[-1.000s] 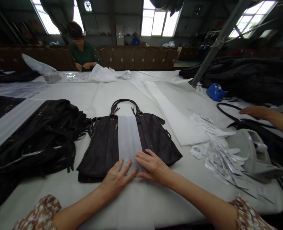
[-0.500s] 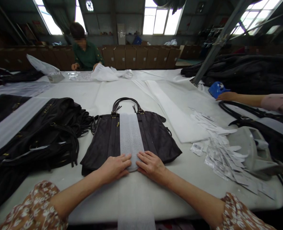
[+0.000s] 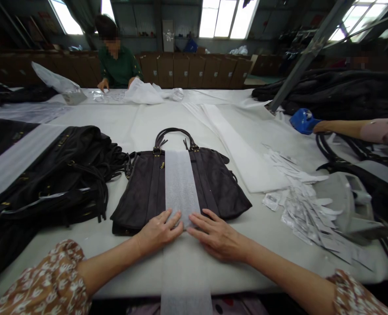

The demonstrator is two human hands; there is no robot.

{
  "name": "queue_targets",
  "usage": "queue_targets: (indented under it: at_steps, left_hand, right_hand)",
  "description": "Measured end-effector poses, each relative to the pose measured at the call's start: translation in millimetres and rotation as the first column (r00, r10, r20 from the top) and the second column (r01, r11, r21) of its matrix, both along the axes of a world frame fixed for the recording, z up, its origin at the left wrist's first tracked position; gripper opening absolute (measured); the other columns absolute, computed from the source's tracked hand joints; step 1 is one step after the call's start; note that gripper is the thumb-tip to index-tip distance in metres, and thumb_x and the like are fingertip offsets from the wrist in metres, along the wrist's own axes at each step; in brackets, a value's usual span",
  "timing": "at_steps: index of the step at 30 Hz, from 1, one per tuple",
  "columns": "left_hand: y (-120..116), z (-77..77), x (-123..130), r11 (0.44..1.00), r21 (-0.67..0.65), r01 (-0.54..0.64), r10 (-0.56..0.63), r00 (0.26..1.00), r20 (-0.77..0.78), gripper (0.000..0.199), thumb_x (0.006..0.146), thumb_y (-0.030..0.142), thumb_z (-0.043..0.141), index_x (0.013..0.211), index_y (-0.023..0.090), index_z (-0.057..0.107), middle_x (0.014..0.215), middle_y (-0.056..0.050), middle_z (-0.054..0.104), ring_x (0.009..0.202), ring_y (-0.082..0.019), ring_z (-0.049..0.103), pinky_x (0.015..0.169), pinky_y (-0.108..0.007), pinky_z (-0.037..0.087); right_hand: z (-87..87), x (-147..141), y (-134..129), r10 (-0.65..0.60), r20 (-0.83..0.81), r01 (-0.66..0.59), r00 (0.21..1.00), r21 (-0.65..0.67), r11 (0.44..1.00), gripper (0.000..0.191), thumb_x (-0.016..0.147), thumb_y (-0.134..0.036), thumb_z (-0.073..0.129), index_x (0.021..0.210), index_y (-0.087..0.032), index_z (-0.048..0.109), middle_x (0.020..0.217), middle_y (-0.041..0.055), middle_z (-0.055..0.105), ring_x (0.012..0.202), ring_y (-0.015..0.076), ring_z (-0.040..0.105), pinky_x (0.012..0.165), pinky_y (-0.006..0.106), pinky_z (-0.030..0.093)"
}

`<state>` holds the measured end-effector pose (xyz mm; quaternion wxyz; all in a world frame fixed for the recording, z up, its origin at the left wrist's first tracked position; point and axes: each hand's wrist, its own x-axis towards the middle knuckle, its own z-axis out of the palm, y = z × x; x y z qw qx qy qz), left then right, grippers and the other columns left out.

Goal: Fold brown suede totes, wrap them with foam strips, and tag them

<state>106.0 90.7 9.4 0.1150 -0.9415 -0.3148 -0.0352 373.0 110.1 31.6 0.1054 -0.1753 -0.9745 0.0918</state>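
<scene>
A dark handbag (image 3: 141, 188) lies flat on the white table, its two looped handles pointing away from me. Down its middle runs a strip of white foam sheet (image 3: 181, 183), which passes over the bag's near edge. My left hand (image 3: 161, 232) rests with spread fingers on the strip's left side at that edge. On the right side of the strip, my right hand (image 3: 216, 234) lies with its fingers apart. Neither hand grips anything.
Dark bags with a foam strip (image 3: 23, 157) are piled at the left. White foam sheets (image 3: 242, 157), tags (image 3: 312, 218) and a grey tape dispenser (image 3: 351, 201) lie at the right. A co-worker's hand holds a blue tool (image 3: 303, 121). Another person (image 3: 120, 65) works across the table.
Both hands are still at the bag's near edge, their fingers slightly shifted and more spread. The co-worker's hand with the blue tool has moved slightly right. The whole view has shifted a little.
</scene>
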Motion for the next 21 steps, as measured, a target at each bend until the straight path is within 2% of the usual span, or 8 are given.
queue_targets:
  at_steps: [3,6,8,11,13,16,19,21]
  left_hand:
    - [0,-1.8,-1,1.0,0.006,0.018,-0.018,1.0,-0.002,0.028,0.089,0.018,0.05,0.117,0.02,0.053,0.128,-0.012,0.057,0.112,-0.028,0.057,0.088,-0.04,0.051]
    - [0,-3.7,-2,1.0,0.015,0.01,-0.01,1.0,0.002,0.029,0.088,0.017,0.05,0.116,0.02,0.054,0.128,-0.011,0.057,0.112,-0.029,0.057,0.089,-0.04,0.051]
    - [1,-3.9,-2,1.0,0.005,0.0,0.0,1.0,0.005,0.029,0.088,0.016,0.05,0.117,0.02,0.054,0.128,-0.012,0.056,0.113,-0.028,0.056,0.089,-0.04,0.051]
    - [-2,-2.1,0,1.0,-0.008,0.002,-0.002,1.0,0.012,0.03,0.088,0.017,0.051,0.117,0.021,0.054,0.129,-0.012,0.057,0.114,-0.028,0.056,0.088,-0.04,0.052]
    - [-6,-1.2,2,1.0,0.003,-0.005,0.005,1.0,0.013,0.033,0.085,0.014,0.052,0.117,0.022,0.056,0.13,-0.01,0.057,0.114,-0.028,0.056,0.088,-0.039,0.052]
    - [-11,-7.6,4,0.996,0.081,-0.023,0.021,0.999,0.024,0.046,0.075,0.007,0.051,0.117,0.026,0.058,0.13,-0.004,0.059,0.113,-0.027,0.058,0.087,-0.035,0.054]
    - [-6,-25.4,2,0.978,0.206,0.018,-0.03,0.998,0.055,0.06,0.064,0.006,0.047,0.117,0.032,0.061,0.128,0.001,0.061,0.109,-0.024,0.062,0.082,-0.03,0.057]
    - [0,-38.4,0,0.961,0.268,0.06,-0.087,0.992,0.089,0.06,0.062,0.012,0.046,0.114,0.037,0.063,0.122,0.004,0.064,0.105,-0.023,0.064,0.078,-0.032,0.059]
  right_hand:
    - [23.4,17,-18,0.135,0.112,-0.101,0.984,-0.269,0.958,0.06,0.084,-0.039,0.059,0.139,-0.024,0.042,0.148,0.0138,0.034,0.137,0.0289,0.028,0.112,0.052,0.019]
    - [19.4,18,-33,0.145,0.112,-0.094,0.983,-0.373,0.923,0.062,0.082,-0.053,0.058,0.136,-0.025,0.046,0.148,0.0136,0.035,0.135,0.0302,0.031,0.109,0.052,0.022]
    - [6.3,13,-37,0.101,0.079,-0.069,0.992,-0.339,0.938,0.045,0.087,-0.047,0.055,0.126,-0.024,0.054,0.141,0.0115,0.045,0.13,0.0277,0.038,0.106,0.048,0.028]
    - [-9.4,4,-36,-0.006,-0.019,0.003,1.0,-0.154,0.988,0.024,0.094,-0.024,0.045,0.112,-0.019,0.06,0.125,0.0093,0.06,0.116,0.0211,0.05,0.095,0.038,0.038]
    - [-10.2,1,-32,-0.032,-0.079,0.033,0.996,0.011,0.999,0.023,0.094,-0.017,0.043,0.108,-0.02,0.06,0.121,0.0078,0.062,0.105,0.0183,0.055,0.087,0.035,0.041]
    - [-4.5,-3,-19,-0.041,-0.102,0.058,0.994,0.173,0.983,0.017,0.094,-0.02,0.047,0.103,-0.024,0.061,0.122,0.0029,0.062,0.1,0.0153,0.056,0.083,0.033,0.04]
    - [-7.4,-5,0,-0.126,-0.071,0.135,0.989,0.14,0.981,0.013,0.091,-0.021,0.05,0.098,-0.025,0.061,0.101,-0.0021,0.07,0.097,0.0117,0.058,0.081,0.031,0.037]
    - [-14.4,-5,10,-0.209,-0.038,0.211,0.977,0.079,0.974,0.014,0.087,-0.02,0.052,0.097,-0.025,0.061,0.085,-0.0038,0.07,0.088,0.0106,0.061,0.078,0.029,0.036]
